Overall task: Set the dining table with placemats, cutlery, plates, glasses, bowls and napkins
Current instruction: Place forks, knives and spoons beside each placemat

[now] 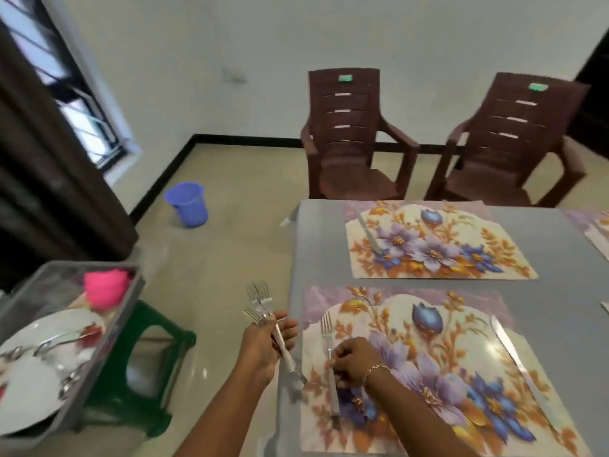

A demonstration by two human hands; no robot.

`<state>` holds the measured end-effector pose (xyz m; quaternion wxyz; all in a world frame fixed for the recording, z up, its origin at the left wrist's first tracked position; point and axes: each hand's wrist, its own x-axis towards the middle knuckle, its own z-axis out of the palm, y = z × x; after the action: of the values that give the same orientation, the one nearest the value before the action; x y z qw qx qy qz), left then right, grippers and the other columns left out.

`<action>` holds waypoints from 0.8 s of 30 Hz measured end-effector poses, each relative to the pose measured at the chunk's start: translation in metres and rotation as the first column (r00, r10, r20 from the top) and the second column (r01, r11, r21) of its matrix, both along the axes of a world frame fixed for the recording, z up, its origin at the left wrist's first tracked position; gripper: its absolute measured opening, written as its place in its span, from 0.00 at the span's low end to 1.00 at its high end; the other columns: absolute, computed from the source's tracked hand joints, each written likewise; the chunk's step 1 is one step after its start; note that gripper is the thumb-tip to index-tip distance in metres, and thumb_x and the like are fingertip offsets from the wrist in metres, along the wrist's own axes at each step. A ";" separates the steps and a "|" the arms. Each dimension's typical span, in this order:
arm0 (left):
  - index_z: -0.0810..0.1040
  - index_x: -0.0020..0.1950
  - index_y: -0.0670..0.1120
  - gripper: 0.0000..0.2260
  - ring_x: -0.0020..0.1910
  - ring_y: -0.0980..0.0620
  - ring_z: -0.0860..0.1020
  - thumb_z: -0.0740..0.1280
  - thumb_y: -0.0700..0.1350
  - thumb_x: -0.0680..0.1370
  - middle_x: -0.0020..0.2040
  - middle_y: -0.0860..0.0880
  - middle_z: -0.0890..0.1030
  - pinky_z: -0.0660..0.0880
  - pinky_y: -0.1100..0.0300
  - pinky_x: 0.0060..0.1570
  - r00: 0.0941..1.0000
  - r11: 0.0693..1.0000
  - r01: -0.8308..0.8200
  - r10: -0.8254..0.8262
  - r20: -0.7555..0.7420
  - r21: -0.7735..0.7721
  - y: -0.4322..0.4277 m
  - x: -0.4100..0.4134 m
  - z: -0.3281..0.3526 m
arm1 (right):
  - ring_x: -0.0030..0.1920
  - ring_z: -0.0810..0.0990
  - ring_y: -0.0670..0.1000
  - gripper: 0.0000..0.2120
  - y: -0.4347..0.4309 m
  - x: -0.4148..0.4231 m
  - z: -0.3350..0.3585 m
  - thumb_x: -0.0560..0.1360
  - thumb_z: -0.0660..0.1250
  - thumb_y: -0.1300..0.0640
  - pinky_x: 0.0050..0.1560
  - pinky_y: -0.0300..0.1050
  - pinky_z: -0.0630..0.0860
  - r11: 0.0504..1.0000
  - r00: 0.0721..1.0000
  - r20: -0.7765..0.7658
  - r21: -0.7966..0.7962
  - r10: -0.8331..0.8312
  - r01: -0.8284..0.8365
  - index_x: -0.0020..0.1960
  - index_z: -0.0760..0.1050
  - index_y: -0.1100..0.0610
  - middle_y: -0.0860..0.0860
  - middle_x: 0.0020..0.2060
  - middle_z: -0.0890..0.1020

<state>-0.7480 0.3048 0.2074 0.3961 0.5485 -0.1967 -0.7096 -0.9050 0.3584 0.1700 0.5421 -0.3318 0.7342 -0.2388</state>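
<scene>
Pinching one fork [334, 395] at mid-handle, the right hand [354, 359] is seen w/ fingers curled round it. The fork is set on the left side of the near placemat [445, 351], tines away from the person. Whether it lies fully flat cannot be told.

A table knife [517, 364] is laid along the mat's right side, well apart from the fork.

A bundle of forks [260, 301] is gripped by the left hand [263, 344], fingers wrapped round the handles, tines fanned out. It is held beyond the left edge of the table [560, 291], over the floor.

Risks, as judged:
- The fanned bundle looks loosely gathered. If the grip is eased while attention is on the right hand, a fork could slip out & drop to the floor, not the table.
- The mat looks glossy, so the fork could be left skewed if released w/ a sideways drag.
- The mat itself could be nudged toward the near table edge by the wrist.
- The grey tub [108, 328] of plates [29, 390] is perched on a green stool [148, 324] just beside the person. It could be knocked by an elbow.
</scene>
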 end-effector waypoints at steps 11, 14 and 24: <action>0.77 0.46 0.35 0.09 0.32 0.47 0.73 0.58 0.34 0.80 0.31 0.42 0.72 0.78 0.61 0.26 0.993 0.994 -0.089 0.083 0.088 0.069 0.021 0.011 -0.006 | 0.45 0.83 0.57 0.04 -0.022 0.016 -0.026 0.70 0.67 0.62 0.50 0.51 0.80 0.986 0.934 -0.319 0.086 0.164 -0.144 0.43 0.79 0.62 0.59 0.43 0.84; 0.78 0.45 0.34 0.07 0.29 0.47 0.76 0.61 0.33 0.79 0.25 0.43 0.75 0.79 0.59 0.27 0.998 0.994 -0.034 0.029 0.046 0.104 0.021 -0.005 -0.009 | 0.41 0.80 0.53 0.04 -0.015 0.004 -0.010 0.71 0.68 0.59 0.46 0.44 0.78 0.982 0.902 -0.389 0.045 0.187 -0.184 0.38 0.78 0.58 0.56 0.42 0.83; 0.80 0.44 0.39 0.08 0.23 0.53 0.78 0.61 0.34 0.78 0.27 0.47 0.80 0.75 0.62 0.25 0.942 0.937 0.334 -0.331 -0.053 0.099 0.060 -0.161 -0.001 | 0.23 0.71 0.37 0.17 0.059 -0.111 0.026 0.69 0.73 0.62 0.29 0.31 0.66 0.938 0.985 -0.118 -0.336 -0.129 0.083 0.27 0.72 0.49 0.44 0.19 0.73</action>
<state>-0.9086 0.3645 0.2068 0.2440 0.5152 -0.2413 -0.7854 -1.0164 0.4172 0.1956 0.4131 -0.3935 0.7364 -0.3635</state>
